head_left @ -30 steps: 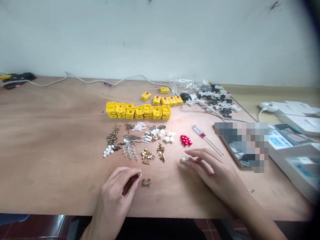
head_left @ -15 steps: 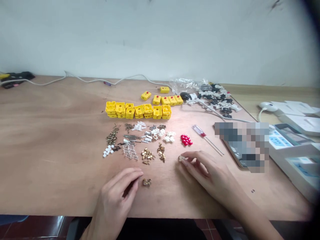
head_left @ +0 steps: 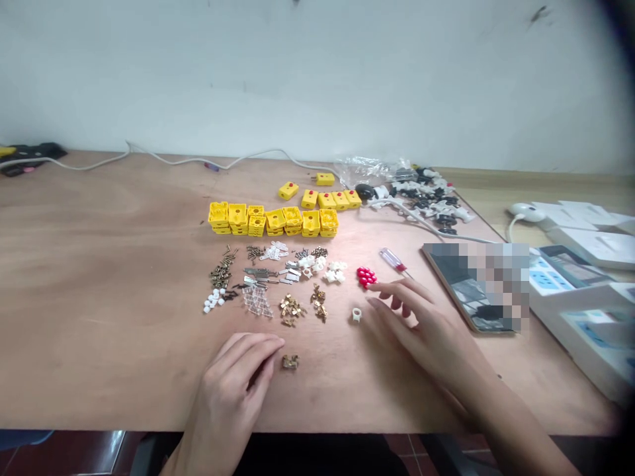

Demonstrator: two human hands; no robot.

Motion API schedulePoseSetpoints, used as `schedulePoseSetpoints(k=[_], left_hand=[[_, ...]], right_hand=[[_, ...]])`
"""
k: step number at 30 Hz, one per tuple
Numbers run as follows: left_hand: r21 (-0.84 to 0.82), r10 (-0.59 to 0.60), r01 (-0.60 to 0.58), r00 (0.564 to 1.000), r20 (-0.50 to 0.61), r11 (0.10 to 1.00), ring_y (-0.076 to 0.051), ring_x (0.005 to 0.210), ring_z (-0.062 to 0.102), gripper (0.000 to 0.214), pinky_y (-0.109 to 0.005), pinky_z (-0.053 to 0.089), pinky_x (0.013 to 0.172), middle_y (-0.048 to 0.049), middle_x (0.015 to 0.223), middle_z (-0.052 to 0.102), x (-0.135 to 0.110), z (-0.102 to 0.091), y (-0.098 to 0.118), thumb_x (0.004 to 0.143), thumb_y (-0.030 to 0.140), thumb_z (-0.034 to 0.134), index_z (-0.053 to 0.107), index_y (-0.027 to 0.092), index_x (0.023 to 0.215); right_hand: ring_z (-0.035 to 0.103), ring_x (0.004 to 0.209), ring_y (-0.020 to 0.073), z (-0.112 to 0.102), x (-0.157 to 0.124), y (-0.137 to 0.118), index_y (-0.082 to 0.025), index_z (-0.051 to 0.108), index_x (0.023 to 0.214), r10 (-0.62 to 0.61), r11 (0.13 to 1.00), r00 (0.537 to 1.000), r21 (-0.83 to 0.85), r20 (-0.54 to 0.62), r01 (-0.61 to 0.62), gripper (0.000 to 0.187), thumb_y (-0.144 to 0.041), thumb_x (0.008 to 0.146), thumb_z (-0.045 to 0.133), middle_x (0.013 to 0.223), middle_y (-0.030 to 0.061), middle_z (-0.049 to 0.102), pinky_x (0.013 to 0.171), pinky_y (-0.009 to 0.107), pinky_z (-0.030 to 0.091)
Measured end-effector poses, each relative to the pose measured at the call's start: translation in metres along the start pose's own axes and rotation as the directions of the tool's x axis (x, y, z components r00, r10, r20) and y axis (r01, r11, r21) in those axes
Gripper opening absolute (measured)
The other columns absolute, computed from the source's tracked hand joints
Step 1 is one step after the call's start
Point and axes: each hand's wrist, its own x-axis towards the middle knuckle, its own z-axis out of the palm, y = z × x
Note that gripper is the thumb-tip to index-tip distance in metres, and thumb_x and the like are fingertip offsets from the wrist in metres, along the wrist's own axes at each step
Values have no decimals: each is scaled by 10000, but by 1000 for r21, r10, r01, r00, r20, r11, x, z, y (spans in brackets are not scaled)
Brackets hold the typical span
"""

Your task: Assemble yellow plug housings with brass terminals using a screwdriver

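My right hand (head_left: 421, 324) lies spread on the plywood table (head_left: 124, 264), its fingertips just below and right of a cluster of red beads (head_left: 366, 277). A small white ring-shaped part (head_left: 356, 315) stands on the wood, apart from those fingers. My left hand (head_left: 231, 377) rests curled near the table's front edge, close to a brass part (head_left: 290, 361) without touching it. Its fingers hide whatever may lie inside. Small brass pieces (head_left: 290, 309), clear pieces (head_left: 256, 301) and metal clips (head_left: 260, 272) lie in rows below a line of yellow plastic housings (head_left: 272, 220).
A red-handled screwdriver (head_left: 394, 260) lies next to a pixelated tablet (head_left: 471, 287). White boxes (head_left: 585, 244) stand at the right. Behind are a plastic bag (head_left: 367, 165), black-and-white parts (head_left: 426, 198) and a white cable (head_left: 198, 158) along the wall.
My right hand has let go of the white part and moved up and right, towards the red beads. The small white piece seen earlier in my left hand's fingers no longer shows.
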Motion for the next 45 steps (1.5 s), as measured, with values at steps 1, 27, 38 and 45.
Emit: schedulePoseSetpoints(k=[1,27,38,45], left_hand=[[-3,-1,1,1000,-3,1000,-182,952,681,242,-309,590,851,-41,1021,729,0,0,0,958,28,596,674,198,1113],[-22,14,-14,1000,-16,1000,-145,947,672,186,-246,551,864,-27,1007,724,1,1,0,970,53,595,679,189,1064],[-17,20,-20,1000,-20,1000,-151,932,679,197,-257,560,856,-27,996,727,1,1,0,964,47,596,674,190,1077],[-7,10,-10,1000,-13,1000,-156,927,682,213,-263,569,831,-27,998,727,2,0,0,963,38,581,667,196,1077]], right_hand=[[655,720,180,1,0,-1,-228,710,1105,-18,1000,1000,14,17,18,271,-416,1008,541,1020,88,685,594,308,549],[576,589,180,6,12,14,-259,786,953,184,980,982,82,-52,-179,292,-515,926,648,867,40,769,550,319,457],[608,619,169,4,11,10,-249,768,1032,92,995,996,32,4,-92,320,-489,977,564,931,60,734,558,310,484],[626,596,191,0,20,15,-233,778,967,46,998,999,-47,-26,-47,324,-452,977,539,899,71,775,559,327,481]])
